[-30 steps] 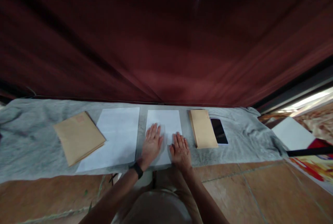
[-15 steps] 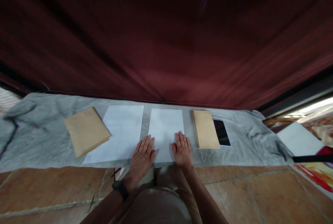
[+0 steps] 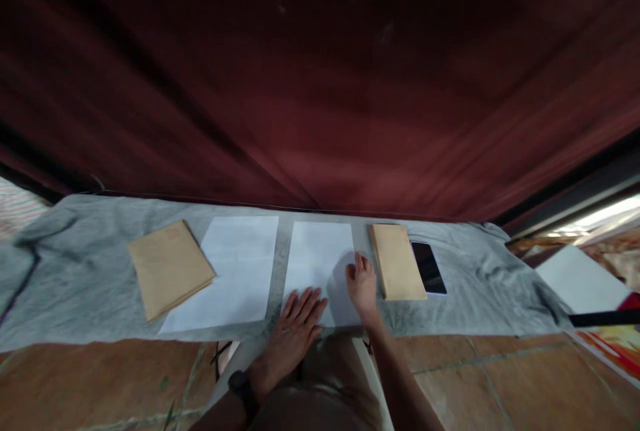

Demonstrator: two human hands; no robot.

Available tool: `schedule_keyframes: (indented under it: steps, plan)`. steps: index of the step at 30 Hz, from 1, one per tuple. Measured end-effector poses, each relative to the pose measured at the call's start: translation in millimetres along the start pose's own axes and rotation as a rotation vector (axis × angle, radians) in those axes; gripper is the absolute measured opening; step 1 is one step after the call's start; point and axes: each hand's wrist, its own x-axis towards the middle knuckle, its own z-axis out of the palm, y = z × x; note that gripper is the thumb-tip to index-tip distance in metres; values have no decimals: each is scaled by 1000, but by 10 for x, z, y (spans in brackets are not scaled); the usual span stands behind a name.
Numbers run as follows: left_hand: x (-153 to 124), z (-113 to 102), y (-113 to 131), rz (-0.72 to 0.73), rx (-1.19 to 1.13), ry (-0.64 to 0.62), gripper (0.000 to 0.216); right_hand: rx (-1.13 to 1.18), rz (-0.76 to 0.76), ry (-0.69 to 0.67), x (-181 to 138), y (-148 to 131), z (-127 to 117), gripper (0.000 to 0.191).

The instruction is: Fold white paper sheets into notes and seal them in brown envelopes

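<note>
A white sheet of paper (image 3: 317,251) lies on the grey cloth in front of me. My left hand (image 3: 297,324) rests flat on its lower left part, fingers spread, a dark watch on the wrist. Over the sheet's right edge is my right hand (image 3: 363,287), lifted a little, with loosely bent fingers, nothing visible in them and a shadow beneath. To the left lies a stack of white paper (image 3: 235,271), partly under brown envelopes (image 3: 173,267). Right of my right hand lies another stack of brown envelopes (image 3: 400,261).
A dark-screened phone (image 3: 429,267) lies beside the right envelope stack. Grey cloth (image 3: 480,284) covers the narrow work surface, backed by a dark red panel (image 3: 320,117). A white board-like sheet (image 3: 583,277) is off to the right. Brown floor tiles (image 3: 465,377) show below.
My right hand has risen off the sheet and its fingers have bent. My left hand has slid right onto the sheet's lower part. The view has tilted slightly.
</note>
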Motion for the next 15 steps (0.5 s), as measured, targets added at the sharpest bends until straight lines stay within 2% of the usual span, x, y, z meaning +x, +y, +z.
schedule_keyframes:
  steps: [4,8,11,15]
  plan:
    - [41,12,-15,-11,4,1,52,6,84,-11,284,1,41,39]
    - [86,-22,-63,4,-2,10,51,-17,76,1,410,-5,36,36]
    - [80,-23,-103,3,-20,15,50,-15,13,38,368,-82,32,37]
    - [102,38,-153,12,-33,17,51,44,-206,16,123,-286,96,44]
